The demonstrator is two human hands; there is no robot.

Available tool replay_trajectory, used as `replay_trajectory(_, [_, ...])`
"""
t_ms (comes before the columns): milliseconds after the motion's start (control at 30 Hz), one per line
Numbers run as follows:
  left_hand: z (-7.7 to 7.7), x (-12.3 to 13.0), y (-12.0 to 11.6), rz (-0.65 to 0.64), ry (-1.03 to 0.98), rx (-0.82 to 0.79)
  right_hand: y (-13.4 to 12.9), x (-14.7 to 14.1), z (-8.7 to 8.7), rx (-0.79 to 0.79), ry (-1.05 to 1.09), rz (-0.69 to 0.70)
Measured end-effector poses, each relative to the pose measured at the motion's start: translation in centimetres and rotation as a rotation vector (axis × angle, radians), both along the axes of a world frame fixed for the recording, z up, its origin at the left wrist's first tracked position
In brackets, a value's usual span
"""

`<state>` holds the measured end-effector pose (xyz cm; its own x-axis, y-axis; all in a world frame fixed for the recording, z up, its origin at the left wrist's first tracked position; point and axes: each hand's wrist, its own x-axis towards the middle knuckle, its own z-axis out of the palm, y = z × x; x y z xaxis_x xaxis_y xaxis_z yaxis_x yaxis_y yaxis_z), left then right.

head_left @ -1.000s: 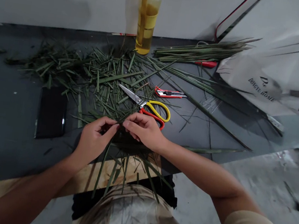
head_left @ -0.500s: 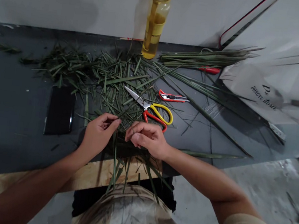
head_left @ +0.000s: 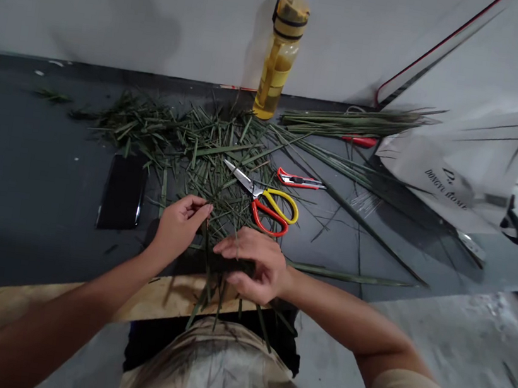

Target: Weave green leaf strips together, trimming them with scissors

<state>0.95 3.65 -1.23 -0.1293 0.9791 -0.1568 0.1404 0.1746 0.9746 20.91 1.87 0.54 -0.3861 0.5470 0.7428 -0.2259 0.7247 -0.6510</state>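
Observation:
Thumb and forefinger of my left hand (head_left: 181, 225) are pinched on a thin green leaf strip (head_left: 208, 232) near the table's front edge. My right hand (head_left: 262, 263) is beside it, thumb and fingers apart, over a dark bunch of leaf strips (head_left: 199, 266) whose ends hang past the edge toward my lap. How these strips are joined is too dark to make out. Just beyond my right hand lie scissors (head_left: 258, 194) with one yellow and one red handle, blades apart, on a heap of cut leaf pieces (head_left: 203, 142).
A red utility knife (head_left: 301, 180) lies right of the scissors. Behind the heap stands a yellow bottle (head_left: 279, 63). A black phone (head_left: 122, 194) is at the left. Long leaves (head_left: 344, 124) and a white bag (head_left: 433, 172) lie at the right. Wood (head_left: 55, 294) lines the table's front.
My right hand has opened, its thumb dropping away from the fingers, and moved slightly toward me. The left hand keeps its pinch. The whole view has shifted, showing more of the bottle.

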Motion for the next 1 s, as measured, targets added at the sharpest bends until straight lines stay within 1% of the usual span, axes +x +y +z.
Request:
replay_trajectory(33, [0.0, 0.0, 0.0, 0.003, 0.001, 0.0, -0.1, 0.0, -0.3, -0.041, -0.006, 0.008])
replay_trajectory(133, [0.1, 0.0, 0.0, 0.012, 0.001, -0.004, -0.2, 0.2, -1.0, -0.254, -0.066, 0.05])
replay_trajectory(200, [0.4, 0.1, 0.0, 0.017, 0.005, -0.002, -0.2, 0.4, -1.2, -0.328, -0.108, 0.07])
replay_trajectory(267, [0.6, 0.2, 0.0, 0.021, 0.006, -0.002, -0.2, 0.5, -1.3, -0.31, -0.119, 0.058])
replay_trajectory(367, [0.8, 0.4, 0.1, 0.032, -0.009, -0.017, -0.3, 0.4, -1.1, -0.182, -0.121, 0.013])
replay_trajectory(433, [0.8, 0.5, 0.1, 0.039, -0.025, -0.032, -0.4, 0.3, -0.9, -0.123, -0.131, -0.013])
replay_trajectory(533, [0.9, 0.6, 0.2, 0.063, -0.052, -0.03, -0.6, 0.2, -0.7, -0.12, -0.151, -0.045])
replay_trajectory(600, [1.0, 0.6, 0.2, 0.075, -0.07, -0.015, -0.6, 0.1, -0.5, -0.147, -0.157, -0.065])
replay_trajectory(667, [1.1, 0.5, 0.1, 0.062, -0.081, -0.018, -0.4, 0.2, -0.5, -0.211, -0.145, -0.076])
replay_trajectory(733, [1.3, 0.6, 0.0, 0.02, -0.1, -0.056, 0.0, 0.2, -0.6, -0.298, -0.118, -0.084])
replay_trajectory(833, [1.5, 0.8, -0.5, -0.076, -0.157, -0.139, 0.8, 0.3, -0.9, -0.409, -0.091, -0.116])
replay_trajectory(933, [2.0, 1.0, -0.9, -0.132, -0.228, -0.198, 1.4, 0.3, -1.2, -0.472, -0.054, -0.226])
replay_trajectory(1000, [2.3, 1.1, -0.9, -0.131, -0.301, -0.231, 1.7, 0.3, -1.2, -0.458, -0.021, -0.332])
